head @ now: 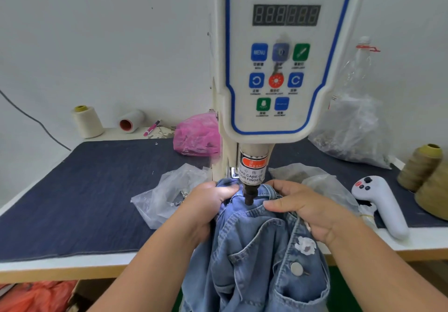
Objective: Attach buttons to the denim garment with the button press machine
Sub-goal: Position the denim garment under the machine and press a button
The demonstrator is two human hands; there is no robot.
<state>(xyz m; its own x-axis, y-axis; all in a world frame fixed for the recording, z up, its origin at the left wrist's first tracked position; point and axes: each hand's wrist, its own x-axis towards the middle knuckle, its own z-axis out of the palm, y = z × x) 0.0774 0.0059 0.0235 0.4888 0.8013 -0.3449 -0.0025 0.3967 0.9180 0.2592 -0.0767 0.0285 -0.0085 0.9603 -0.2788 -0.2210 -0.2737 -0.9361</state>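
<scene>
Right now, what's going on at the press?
A person holds a denim jacket under the punch of the button machine. The left hand grips bunched fabric on one side of the punch, and the right hand pinches the collar edge on the other. One metal button is already on the placket lower down. The punch tip sits at the fabric; whether it is pressing cannot be told.

The light-blue denim jacket (257, 246) lay bunched under the press (269, 52), its collar edge beneath the dark punch (249, 194) and its body hanging off the bench toward 6 o'clock. One silver button (296, 268) already sat on its placket at 5 o'clock.
</scene>
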